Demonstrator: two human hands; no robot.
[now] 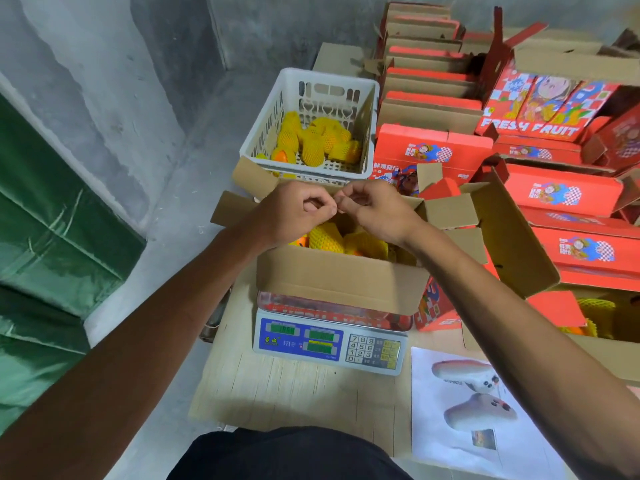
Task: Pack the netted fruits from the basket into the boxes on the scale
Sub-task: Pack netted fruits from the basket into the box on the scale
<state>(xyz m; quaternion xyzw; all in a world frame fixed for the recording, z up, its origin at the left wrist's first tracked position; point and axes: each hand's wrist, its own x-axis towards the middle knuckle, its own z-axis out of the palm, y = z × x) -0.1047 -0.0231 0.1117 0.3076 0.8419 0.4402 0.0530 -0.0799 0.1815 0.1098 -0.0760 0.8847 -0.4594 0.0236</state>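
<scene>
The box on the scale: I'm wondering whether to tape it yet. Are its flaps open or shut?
Open. The box has its flaps standing outward, and netted fruits show inside.

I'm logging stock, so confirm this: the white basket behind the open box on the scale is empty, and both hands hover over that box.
Not quite. The head view shows the white basket has several netted fruits in it. The rest holds: it sits behind the open box on the scale, and the left hand and right hand hover over that box.
</scene>
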